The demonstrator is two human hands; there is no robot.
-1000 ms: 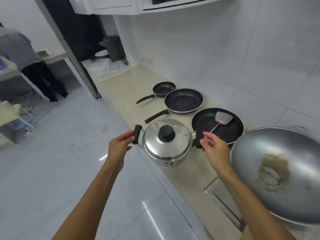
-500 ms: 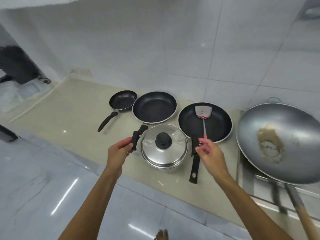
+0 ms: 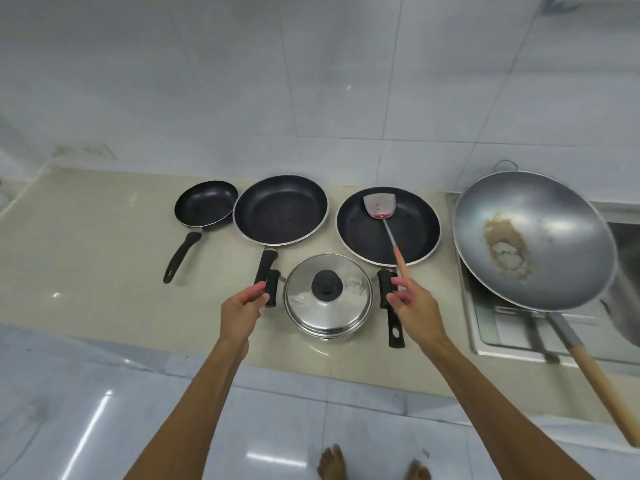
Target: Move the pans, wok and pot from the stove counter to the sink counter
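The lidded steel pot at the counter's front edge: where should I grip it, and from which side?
Take the pot by its two black side handles, one hand from each side. They stick out level, opposite each other. The left hand and right hand are already there. The lid knob may lift only the lid.

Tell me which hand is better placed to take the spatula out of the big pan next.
Right. The right hand sits by the spatula handle's near end, at the pot's right grip; the left hand is across the pot, at its left grip.
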